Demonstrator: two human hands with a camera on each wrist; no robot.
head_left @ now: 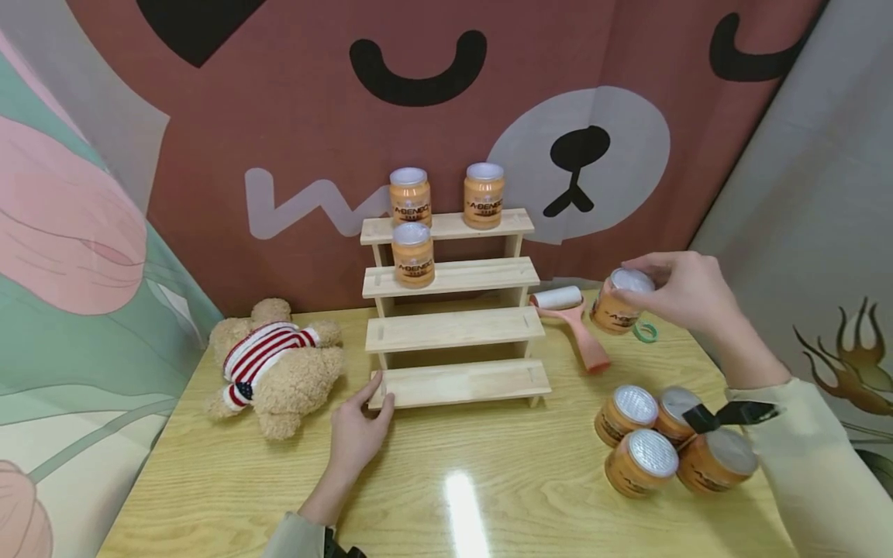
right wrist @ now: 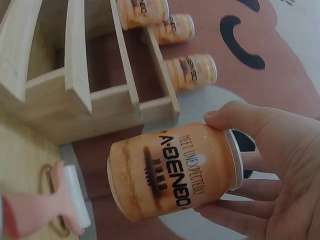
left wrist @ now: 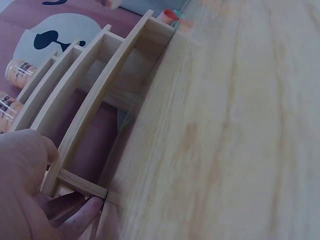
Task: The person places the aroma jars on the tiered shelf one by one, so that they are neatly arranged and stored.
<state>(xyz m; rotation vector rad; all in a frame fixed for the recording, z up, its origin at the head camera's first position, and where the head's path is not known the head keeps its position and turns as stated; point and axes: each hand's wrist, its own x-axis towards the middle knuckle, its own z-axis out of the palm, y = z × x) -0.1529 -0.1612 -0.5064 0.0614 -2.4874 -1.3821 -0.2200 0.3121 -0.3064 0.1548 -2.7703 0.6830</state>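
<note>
My right hand (head_left: 687, 291) holds an orange can (right wrist: 172, 172) with dark lettering near its silver top, above the table right of the rack. In the right wrist view the thumb lies on one side of the can and the fingers on the other. A stepped wooden rack (head_left: 453, 329) stands in the middle. With the left hand (head_left: 359, 426) I grip the left end of its lowest step; the left wrist view shows fingers around the end support (left wrist: 82, 184). Two similar cans (head_left: 484, 198) stand on the top step, and one can (head_left: 413, 256) is on the step below, at its left.
Several more orange cans (head_left: 642, 463) stand grouped at the table's right. A pink lint roller (head_left: 582, 337) and a green tape ring (head_left: 645, 332) lie beside the rack. At left lies a teddy bear (head_left: 300, 380) in a striped top. A bear-print curtain (head_left: 300, 101) hangs behind.
</note>
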